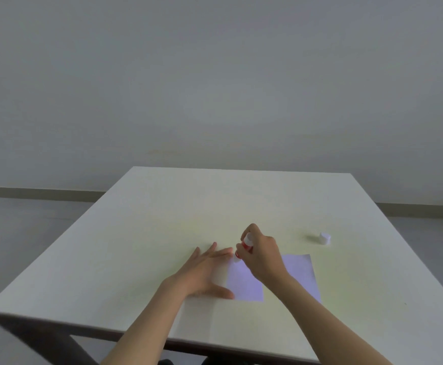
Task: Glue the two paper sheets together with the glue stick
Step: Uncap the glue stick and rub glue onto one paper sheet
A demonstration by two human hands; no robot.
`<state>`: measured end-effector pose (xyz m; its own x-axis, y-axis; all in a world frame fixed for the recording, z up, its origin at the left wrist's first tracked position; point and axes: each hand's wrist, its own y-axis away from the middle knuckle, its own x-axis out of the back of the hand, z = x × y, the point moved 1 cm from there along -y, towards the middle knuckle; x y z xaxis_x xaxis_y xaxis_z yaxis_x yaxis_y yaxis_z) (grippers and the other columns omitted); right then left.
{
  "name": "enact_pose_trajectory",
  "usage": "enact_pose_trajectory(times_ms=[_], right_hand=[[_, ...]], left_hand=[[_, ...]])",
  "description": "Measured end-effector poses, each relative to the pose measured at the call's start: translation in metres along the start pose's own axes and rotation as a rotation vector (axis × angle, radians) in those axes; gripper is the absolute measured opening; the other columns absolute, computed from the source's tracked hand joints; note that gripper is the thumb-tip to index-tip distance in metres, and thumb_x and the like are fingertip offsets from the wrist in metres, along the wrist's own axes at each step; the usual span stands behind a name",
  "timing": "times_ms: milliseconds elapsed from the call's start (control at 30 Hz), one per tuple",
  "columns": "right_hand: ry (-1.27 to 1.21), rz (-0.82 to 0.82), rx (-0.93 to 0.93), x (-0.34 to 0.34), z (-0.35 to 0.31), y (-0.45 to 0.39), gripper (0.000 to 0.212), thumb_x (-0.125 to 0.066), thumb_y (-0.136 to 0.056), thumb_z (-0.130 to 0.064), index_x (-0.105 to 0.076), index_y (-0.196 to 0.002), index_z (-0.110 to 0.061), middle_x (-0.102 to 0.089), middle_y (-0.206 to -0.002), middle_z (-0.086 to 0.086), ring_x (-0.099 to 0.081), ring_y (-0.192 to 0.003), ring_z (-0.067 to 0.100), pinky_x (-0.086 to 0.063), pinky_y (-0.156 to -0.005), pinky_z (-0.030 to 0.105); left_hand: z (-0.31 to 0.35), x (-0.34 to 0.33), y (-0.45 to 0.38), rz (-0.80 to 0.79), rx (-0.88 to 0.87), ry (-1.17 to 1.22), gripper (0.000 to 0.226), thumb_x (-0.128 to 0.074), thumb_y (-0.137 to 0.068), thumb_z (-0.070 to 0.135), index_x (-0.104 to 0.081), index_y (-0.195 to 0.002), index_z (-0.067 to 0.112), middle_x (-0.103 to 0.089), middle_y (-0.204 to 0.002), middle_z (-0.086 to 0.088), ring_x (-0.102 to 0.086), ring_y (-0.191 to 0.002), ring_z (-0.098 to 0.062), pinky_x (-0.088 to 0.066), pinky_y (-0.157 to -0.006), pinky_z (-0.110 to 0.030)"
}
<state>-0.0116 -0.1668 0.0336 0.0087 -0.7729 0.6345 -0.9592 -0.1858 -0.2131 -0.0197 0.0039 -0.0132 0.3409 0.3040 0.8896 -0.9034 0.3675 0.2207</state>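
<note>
Left hand: our left hand (204, 272) lies flat and spread on the left part of the near sheet (244, 281), fingers stretched forward and thumb out along the sheet's near edge; it grasps nothing and only presses the paper down.
Right hand: our right hand (261, 255) is clenched around the glue stick (244, 246), crossing over from the right above both sheets.
Glue stick: we see a red and white tube, tilted with its upper end away from us and its lower tip down at the far edge of the near sheet, just beside the left fingertips (228, 251); we cannot tell whether the tip touches the paper.
Near sheet: pale, flat on the tabletop (162, 219), partly hidden under the left hand.
Second sheet: the other sheet (300, 272) lies flat just to the right, largely covered by our right wrist and forearm; we cannot tell whether the two sheets overlap.
Cap: a small white cap (325, 238) stands on the tabletop well to the right of the hands, apart from the paper.
Tabletop: pale, standing before a plain grey wall (215, 88).
</note>
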Motion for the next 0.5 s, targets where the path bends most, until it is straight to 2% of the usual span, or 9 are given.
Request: enact_pose_trajectory(times_ms=[133, 300, 400, 500], right_hand=[[0.045, -0.001, 0.001, -0.010, 0.000, 0.000, 0.009, -0.052, -0.085, -0.011, -0.044, -0.085, -0.008, -0.054, -0.065, -0.001, -0.047, -0.063, 0.025, -0.034, -0.053, 0.031], [0.116, 0.000, 0.025, -0.013, 0.000, -0.001, 0.013, -0.051, -0.085, -0.013, -0.038, -0.084, -0.015, -0.054, -0.067, -0.001, -0.044, -0.061, 0.021, -0.024, -0.044, 0.022], [0.136, -0.019, 0.047, -0.014, -0.003, 0.003, 0.011, -0.052, -0.084, -0.014, -0.041, -0.086, -0.012, -0.051, -0.065, -0.001, -0.043, -0.060, 0.021, -0.023, -0.044, 0.022], [0.151, -0.047, 0.074, -0.013, -0.007, 0.010, 0.011, -0.052, -0.084, -0.014, -0.042, -0.085, -0.008, -0.049, -0.062, 0.002, -0.043, -0.060, 0.023, -0.027, -0.049, 0.029]], left_hand=[[-0.001, -0.002, -0.001, 0.005, -0.003, 0.010, 0.102, -0.063, -0.066, 0.068, -0.008, -0.148, 0.041, -0.005, -0.157, 0.028, 0.012, -0.146, -0.007, 0.010, -0.118, -0.044], [0.001, -0.001, -0.001, -0.002, 0.005, 0.012, 0.101, -0.064, -0.067, 0.066, -0.010, -0.149, 0.040, -0.005, -0.157, 0.028, 0.012, -0.146, -0.005, 0.011, -0.119, -0.042], [0.003, 0.000, 0.001, -0.008, 0.017, 0.012, 0.098, -0.064, -0.069, 0.064, -0.013, -0.148, 0.040, -0.005, -0.156, 0.029, 0.011, -0.146, -0.005, 0.010, -0.119, -0.043], [0.005, 0.002, 0.001, -0.029, 0.024, -0.016, 0.096, -0.063, -0.071, 0.063, -0.012, -0.148, 0.039, -0.002, -0.157, 0.028, 0.012, -0.146, -0.007, 0.010, -0.119, -0.045]])
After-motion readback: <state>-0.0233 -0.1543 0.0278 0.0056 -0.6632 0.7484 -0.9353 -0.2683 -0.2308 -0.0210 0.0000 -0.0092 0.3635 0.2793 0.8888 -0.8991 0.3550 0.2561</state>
